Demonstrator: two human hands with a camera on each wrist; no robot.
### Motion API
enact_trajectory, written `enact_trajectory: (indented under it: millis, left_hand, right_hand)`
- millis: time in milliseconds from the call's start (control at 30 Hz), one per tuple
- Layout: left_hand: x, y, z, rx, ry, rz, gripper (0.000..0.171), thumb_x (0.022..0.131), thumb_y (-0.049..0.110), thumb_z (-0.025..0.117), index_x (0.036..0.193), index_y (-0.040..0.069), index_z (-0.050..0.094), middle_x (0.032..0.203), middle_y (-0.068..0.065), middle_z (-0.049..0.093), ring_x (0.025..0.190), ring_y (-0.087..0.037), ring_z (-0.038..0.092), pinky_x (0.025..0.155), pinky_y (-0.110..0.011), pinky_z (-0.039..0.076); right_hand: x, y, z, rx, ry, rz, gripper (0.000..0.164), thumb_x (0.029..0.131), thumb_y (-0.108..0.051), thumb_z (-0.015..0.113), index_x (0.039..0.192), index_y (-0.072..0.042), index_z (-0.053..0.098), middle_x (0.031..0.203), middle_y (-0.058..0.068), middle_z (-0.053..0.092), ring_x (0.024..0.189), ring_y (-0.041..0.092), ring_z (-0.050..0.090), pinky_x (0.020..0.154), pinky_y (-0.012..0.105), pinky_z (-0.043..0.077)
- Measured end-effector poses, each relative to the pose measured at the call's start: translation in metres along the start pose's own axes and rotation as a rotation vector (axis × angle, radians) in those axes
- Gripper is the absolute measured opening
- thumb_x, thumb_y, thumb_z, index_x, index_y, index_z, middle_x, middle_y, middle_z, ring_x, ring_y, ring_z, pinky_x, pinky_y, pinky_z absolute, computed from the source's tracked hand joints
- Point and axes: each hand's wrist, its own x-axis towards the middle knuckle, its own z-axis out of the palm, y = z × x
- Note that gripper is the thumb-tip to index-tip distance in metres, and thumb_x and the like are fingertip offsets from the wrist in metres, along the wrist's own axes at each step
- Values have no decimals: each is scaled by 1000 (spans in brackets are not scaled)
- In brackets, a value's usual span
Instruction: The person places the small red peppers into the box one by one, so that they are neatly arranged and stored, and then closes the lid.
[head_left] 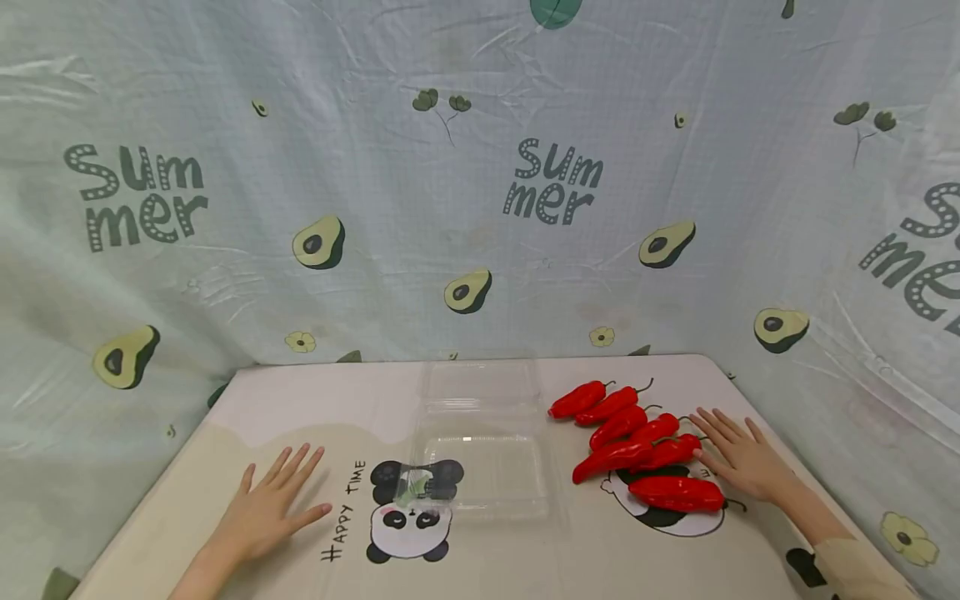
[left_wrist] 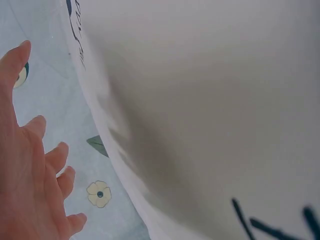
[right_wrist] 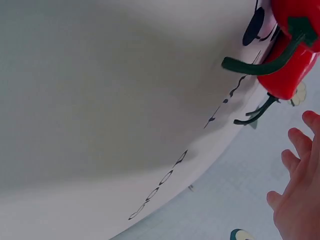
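right sleeve [head_left: 858, 568]: cream | left grip [head_left: 262, 510]: bare | right grip [head_left: 744, 460]: bare

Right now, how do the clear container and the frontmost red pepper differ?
The clear container is see-through; the frontmost red pepper is opaque red. The container is larger and boxy, lying open; the pepper is slim and tapered. Both rest on the table; neither is held.

Red peppers [head_left: 637, 451], green stems [right_wrist: 260, 68]; box [head_left: 487, 477] seemingly colourless.
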Motion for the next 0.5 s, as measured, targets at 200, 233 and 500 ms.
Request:
enact_trajectory:
  millis: [200, 233, 500]
  left_hand:
    - [-3, 4, 1, 8, 13, 18, 76, 77, 60, 53, 140, 24, 30, 142, -11, 34, 130, -36, 30, 99, -64, 12]
    - [-3, 5, 2, 8, 14, 21, 76, 77, 60, 53, 140, 24, 30, 142, -11, 35, 130, -36, 30, 99, -64, 12]
    - [-6, 11, 3, 14, 73, 71, 75, 77, 58, 53, 141, 30, 26, 143, -7, 35, 138, -6, -6, 101, -61, 14]
  right_hand:
    - [0, -7, -1, -10, 20, -53, 57, 89, -42, 44, 136, -11, 35, 137, 20, 37, 140, 21, 2, 107, 55, -6]
    - [-1, -8, -2, -14, 29, -62, 57, 89, -42, 44, 136, -11, 36, 137, 20, 37, 140, 18, -2, 108, 53, -7]
    - [-3, -16, -4, -20, 32, -67, 57, 88, -42, 47, 133, -8, 40, 136, 19, 40, 137, 25, 14, 108, 40, -19]
